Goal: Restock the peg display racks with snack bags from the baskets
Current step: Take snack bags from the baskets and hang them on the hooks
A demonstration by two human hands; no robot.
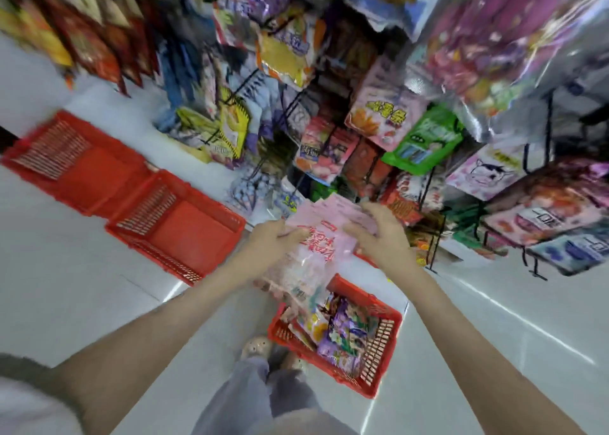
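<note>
Pink plastic snack bag with red lettering point(316, 247) was gripped by the curled fingers of left hand point(270, 240) and right hand point(382, 233); below the fingers, 1 red slatted plastic basket point(379, 335) was seen.

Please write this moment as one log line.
left hand: holds pink plastic snack bags with red lettering | right hand: holds same bags | below: red plastic basket, snack bags inside

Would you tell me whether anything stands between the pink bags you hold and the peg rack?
Nothing visible does: the left hand and right hand hold the pink bags just before the peg rack.
</note>
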